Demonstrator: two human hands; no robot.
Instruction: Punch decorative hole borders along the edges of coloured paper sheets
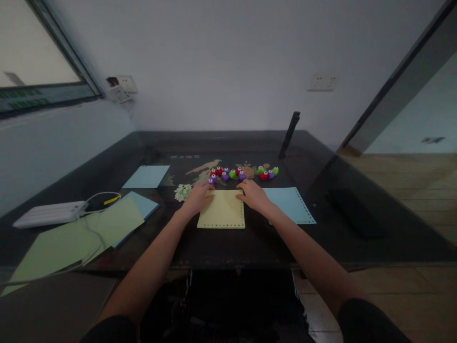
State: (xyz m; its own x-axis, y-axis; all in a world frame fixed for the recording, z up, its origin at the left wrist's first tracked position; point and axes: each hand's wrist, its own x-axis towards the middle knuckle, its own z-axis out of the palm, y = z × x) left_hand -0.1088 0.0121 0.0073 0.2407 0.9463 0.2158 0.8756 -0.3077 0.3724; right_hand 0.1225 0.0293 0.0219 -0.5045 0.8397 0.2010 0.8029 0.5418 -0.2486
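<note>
A pale yellow sheet of loose-leaf paper [223,209] lies on the dark table in front of me, its row of punched holes along the edge nearest me. My left hand [196,197] grips its far left corner, thumb and fingers curled in at the edge. At the far right corner, my right hand [253,194] holds the sheet in the same way. Just beyond the fingers sits a cluster of small red, purple and green toy pieces with eye-like tops [224,175]. Under my right forearm, a light blue punched sheet [291,202] is partly covered.
More toy pieces [267,174] lie farther right. A white flower ornament [183,192] is beside my left hand. Leftward are a blue sheet [147,176], overlapping yellow sheets [89,228] and a white power strip [50,214] with a cable. A black upright stick [289,135] stands at the back.
</note>
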